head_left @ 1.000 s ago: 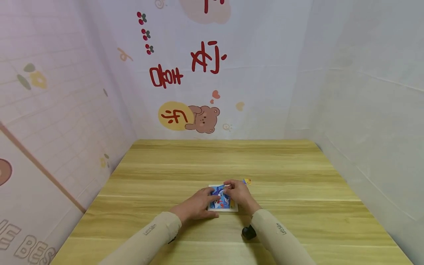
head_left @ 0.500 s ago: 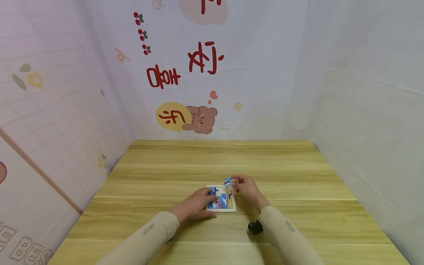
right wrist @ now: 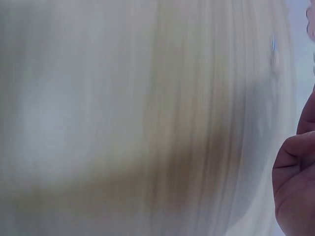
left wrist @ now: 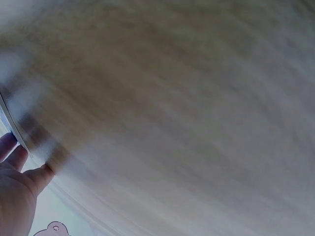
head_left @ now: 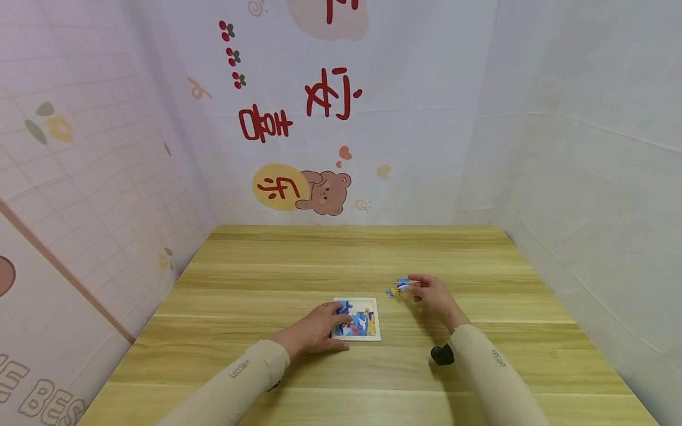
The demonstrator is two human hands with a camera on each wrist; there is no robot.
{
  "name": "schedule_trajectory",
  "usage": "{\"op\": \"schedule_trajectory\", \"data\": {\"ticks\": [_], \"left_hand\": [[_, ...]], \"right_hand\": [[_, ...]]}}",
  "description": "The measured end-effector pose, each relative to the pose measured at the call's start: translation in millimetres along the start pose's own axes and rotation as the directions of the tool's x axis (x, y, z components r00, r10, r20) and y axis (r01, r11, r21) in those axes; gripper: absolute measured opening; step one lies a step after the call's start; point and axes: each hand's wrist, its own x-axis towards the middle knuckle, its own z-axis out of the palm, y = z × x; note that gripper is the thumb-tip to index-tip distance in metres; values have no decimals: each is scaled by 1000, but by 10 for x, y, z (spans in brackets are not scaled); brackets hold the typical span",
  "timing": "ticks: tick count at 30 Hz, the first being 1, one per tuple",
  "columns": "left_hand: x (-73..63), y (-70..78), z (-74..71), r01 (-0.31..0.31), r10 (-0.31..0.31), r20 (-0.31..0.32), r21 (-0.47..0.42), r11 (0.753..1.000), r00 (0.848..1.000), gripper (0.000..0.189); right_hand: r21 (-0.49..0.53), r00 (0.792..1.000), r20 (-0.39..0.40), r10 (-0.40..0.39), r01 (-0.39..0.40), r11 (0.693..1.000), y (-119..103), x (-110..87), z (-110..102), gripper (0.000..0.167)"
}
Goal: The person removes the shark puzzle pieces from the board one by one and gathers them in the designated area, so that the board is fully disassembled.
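A small jigsaw puzzle (head_left: 363, 324) in a white frame lies on the table, showing a blue sea picture with a bare patch at its upper right. My left hand (head_left: 314, 332) rests on the frame's left side, fingers stretched over the picture and thumb at the near edge. To the right and beyond the frame, my right hand (head_left: 436, 299) pinches a blue and white puzzle piece (head_left: 403, 286). Beneath or just beside that piece lies a yellow and blue puzzle piece (head_left: 393, 292). In the right wrist view the fingertips are out of the picture.
The wooden table (head_left: 298, 260) runs back to a printed cloth wall (head_left: 426, 148). Cloth walls also stand to the left and right. A black wrist camera (head_left: 442, 355) hangs below the right sleeve.
My right hand has lifted the blue and white piece off the puzzle and carried it right, to the yellow piece. A bare patch of the frame now shows. The left hand stays put.
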Motion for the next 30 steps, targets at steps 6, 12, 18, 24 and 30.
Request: {"op": "schedule_trajectory", "data": {"ticks": [6,12,18,24,30], "left_hand": [[-6,9,2,-17,17,-16,4,1000,1000,64],[14,17,9,-10,10,-16,16,1000,1000,64],[21,13,-1,12,-12,-7,15,1000,1000,65],[22,6,-13,6,-6,-2,23,1000,1000,65],[28,14,-13,1,-1,0,23,1000,1000,66]], "right_hand": [[-30,1000,18,6,-6,1000,150,-2,-227,45],[9,998,48,36,-37,999,279,47,-354,43],[-2,997,66,28,-28,1000,306,119,-373,45],[-49,996,82,26,-22,999,264,119,-365,46],[-62,996,89,16,-10,998,245,92,-344,43]]}}
